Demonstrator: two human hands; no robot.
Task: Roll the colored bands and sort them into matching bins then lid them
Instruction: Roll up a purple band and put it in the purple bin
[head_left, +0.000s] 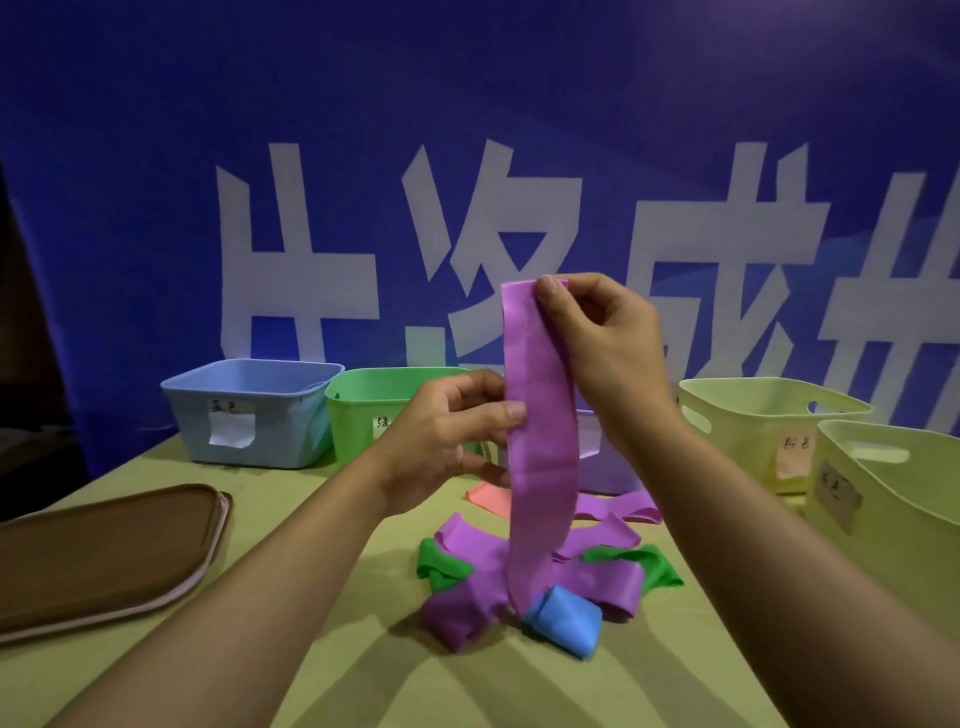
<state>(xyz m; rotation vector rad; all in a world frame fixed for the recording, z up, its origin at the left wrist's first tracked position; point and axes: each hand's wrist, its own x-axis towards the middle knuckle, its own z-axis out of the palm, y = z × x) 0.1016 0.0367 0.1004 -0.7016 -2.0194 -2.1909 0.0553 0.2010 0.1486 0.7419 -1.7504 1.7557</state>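
From the head camera, a purple band (540, 441) hangs upright in front of the person, stretched between both hands above the table. The right hand (602, 338) pinches its top end between thumb and fingertips, held high; the left hand (447, 441) grips the band lower down along its left edge, thumb lying across the front and fingers curled behind. The band's lower end drops into a loose pile of bands (545, 577) on the table, where more purple strips lie tangled with green ones, a rolled blue band (563, 621) sits at the front just beside the hanging end, and a pink band (491, 496) lies flat behind. The table (322, 649) is covered in yellow-green cloth. Along its back edge stand a blue bin (249, 410) and a green bin (374, 415), touching side by side, each with a paper label; a purple bin (597, 457) is mostly hidden behind the band and right forearm. Two pale yellow bins (753, 431) stand at the right, also labelled. A brown lid (104, 556) lies flat at the left. Behind is a blue banner (467, 104) with large white characters.
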